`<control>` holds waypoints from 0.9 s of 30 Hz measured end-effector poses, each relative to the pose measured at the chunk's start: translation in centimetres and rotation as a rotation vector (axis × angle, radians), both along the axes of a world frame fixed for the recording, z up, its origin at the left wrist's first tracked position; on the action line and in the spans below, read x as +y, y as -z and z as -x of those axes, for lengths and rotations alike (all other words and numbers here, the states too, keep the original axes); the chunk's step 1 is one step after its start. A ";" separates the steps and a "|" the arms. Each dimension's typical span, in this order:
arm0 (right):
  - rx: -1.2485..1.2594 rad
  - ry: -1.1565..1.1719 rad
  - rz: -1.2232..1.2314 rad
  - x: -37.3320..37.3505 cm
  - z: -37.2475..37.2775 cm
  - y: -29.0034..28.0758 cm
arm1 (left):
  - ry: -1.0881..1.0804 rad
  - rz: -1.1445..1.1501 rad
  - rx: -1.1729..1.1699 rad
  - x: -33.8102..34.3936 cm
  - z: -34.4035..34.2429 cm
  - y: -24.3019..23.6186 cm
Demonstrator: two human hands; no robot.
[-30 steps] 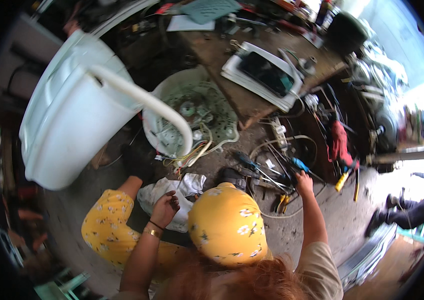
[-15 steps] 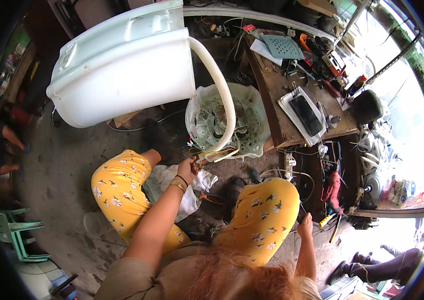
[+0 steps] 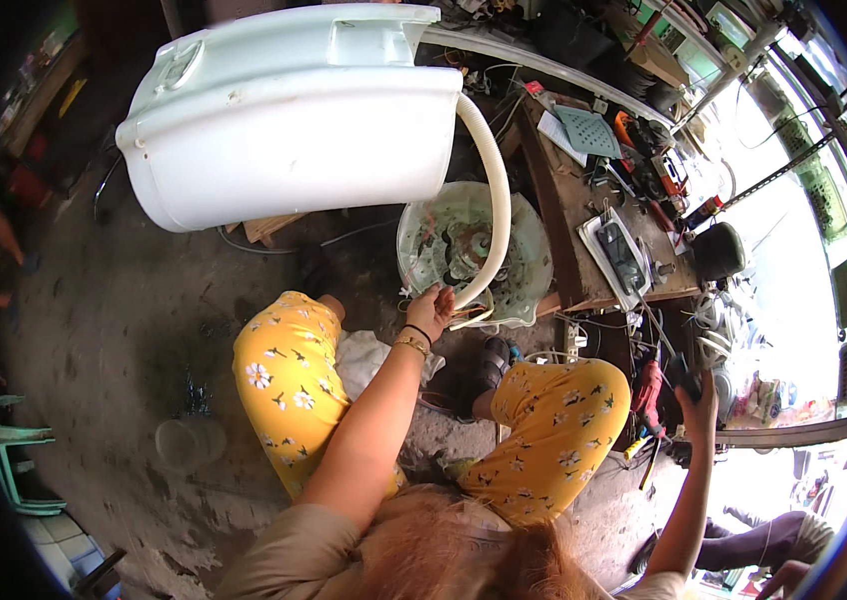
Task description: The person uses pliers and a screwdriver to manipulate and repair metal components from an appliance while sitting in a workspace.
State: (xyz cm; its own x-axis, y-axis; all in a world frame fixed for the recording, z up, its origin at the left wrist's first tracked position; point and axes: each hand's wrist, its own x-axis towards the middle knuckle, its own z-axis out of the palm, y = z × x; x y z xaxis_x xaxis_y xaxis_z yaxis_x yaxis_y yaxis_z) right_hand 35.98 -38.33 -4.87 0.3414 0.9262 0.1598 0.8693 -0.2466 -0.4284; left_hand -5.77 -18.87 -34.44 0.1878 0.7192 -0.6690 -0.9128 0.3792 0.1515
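Observation:
My left hand [image 3: 431, 312] is closed at the lower end of a cream drain hose [image 3: 496, 200], beside some thin wires; what its fingers pinch is hidden. That hose curves down from a large white washing machine body [image 3: 294, 145] lying on its side. Beneath the hose stands a round, pale green plastic base [image 3: 534, 235] with grimy parts inside. Out to the right, my right hand [image 3: 701, 400] is closed around a dark-handled screwdriver [image 3: 685, 376], its thin shaft pointing up toward the bench edge. A whitish cloth [image 3: 362, 360] lies between my knees.
A wooden workbench [image 3: 569, 200] at the right carries a phone [image 3: 624, 258], papers and tools. Below it a red power drill [image 3: 650, 395] hangs among cables. A clear tub [image 3: 189, 442] is on the floor at left, with a green chair [image 3: 19, 437] beyond. Another person's legs [image 3: 764, 545] show at lower right.
My right hand has swung up and outward with the screwdriver, from beside my knee to near the drill. My left hand stays at the hose end. The whole view has shifted slightly.

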 end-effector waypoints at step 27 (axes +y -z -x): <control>-0.162 -0.523 -0.020 33.2 11.4 5.4 | 0.250 -0.348 -0.298 22.3 -6.1 1.8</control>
State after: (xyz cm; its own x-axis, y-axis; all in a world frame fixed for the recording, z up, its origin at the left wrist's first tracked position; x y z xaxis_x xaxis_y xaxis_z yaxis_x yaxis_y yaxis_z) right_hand 24.55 -5.11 -10.28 -0.1941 0.9622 0.1912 0.9292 0.2428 -0.2786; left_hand 0.33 3.38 -36.22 0.5280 0.7982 -0.2900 -0.8236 0.5646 0.0546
